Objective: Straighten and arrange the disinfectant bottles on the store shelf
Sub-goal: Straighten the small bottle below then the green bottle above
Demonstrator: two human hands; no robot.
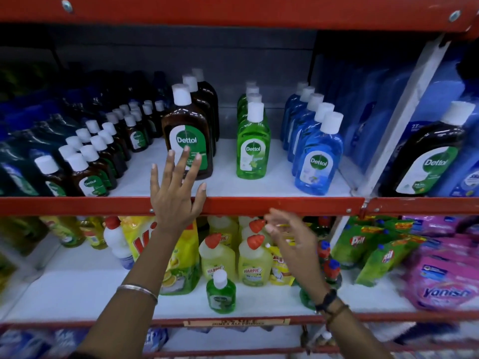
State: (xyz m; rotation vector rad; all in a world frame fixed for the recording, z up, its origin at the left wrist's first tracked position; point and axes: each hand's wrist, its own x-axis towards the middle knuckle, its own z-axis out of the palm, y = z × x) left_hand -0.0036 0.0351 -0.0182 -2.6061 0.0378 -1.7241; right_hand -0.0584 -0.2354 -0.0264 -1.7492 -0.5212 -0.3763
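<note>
On the upper shelf [272,204] stand rows of Dettol bottles with white caps: several small brown ones [88,174] at the left, a row of large brown ones [188,133], a green row [252,143] and a blue row [318,156]. My left hand [176,187] is raised with fingers spread, just in front of the front large brown bottle, its thumb on the shelf's red edge. My right hand [293,239] is blurred, open, in front of the lower shelf and holds nothing. A small green bottle [221,294] stands alone on the lower shelf.
A large brown Dettol bottle [430,156] stands in the right bay among blue refill packs. The lower shelf holds yellow Harpic bottles [255,257], a yellow Vim pouch [178,260], green Pril pouches [375,255] and pink Vanish packs [445,281]. A red shelf [233,9] hangs overhead.
</note>
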